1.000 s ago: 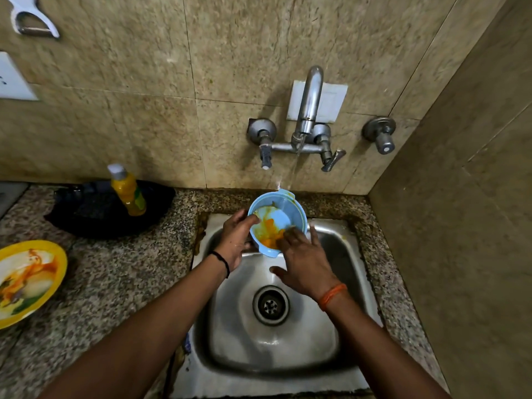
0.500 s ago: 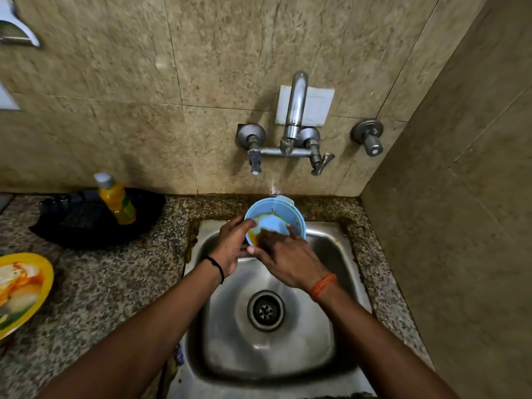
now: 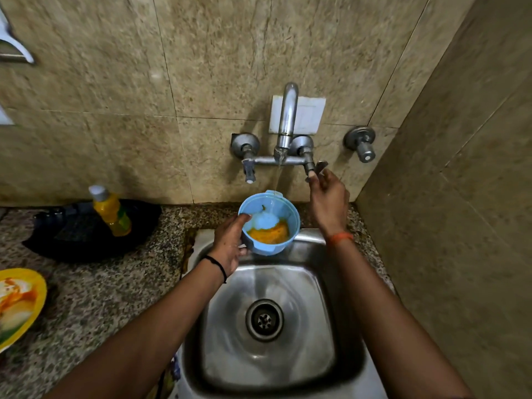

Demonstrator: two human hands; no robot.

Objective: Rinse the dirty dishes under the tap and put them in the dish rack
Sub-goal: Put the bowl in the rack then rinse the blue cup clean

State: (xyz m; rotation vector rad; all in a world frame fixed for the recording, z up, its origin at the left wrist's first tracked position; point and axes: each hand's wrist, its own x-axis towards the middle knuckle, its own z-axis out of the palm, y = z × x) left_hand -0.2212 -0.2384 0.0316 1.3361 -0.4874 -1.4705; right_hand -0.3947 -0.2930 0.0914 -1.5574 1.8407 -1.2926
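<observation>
Forearms reach in from the near edge over the steel sink [image 3: 349,335], whose drain sits bare and wet below them. On the speckled desk [image 3: 95,300] to the left lies a yellow plate [image 3: 17,306], smeared with orange and cut off by the frame edge; it looks not yet rinsed.

Further in, the left hand [image 3: 229,243] holds the blue bowl [image 3: 269,223] by its near rim, thumb hooked inside, fingers curled under the wall. The bowl hangs over the back edge of the sink, tilted toward the person, directly beneath the thin stream of water. Orange residue sits in its lower half, with clear water pooling above it.

Beyond, the right hand [image 3: 326,201] is raised to the right lever of the tap [image 3: 283,133], fingertips pinching the handle. A yellow bottle [image 3: 110,211] stands on a black tray [image 3: 69,237] by the wall.

The step in hand appears to be the bowl's rinse, with the flow being adjusted. Next would likely be to free the right hand, rub the residue loose, tip the dirty water out, then find the rack, which is not in view.
</observation>
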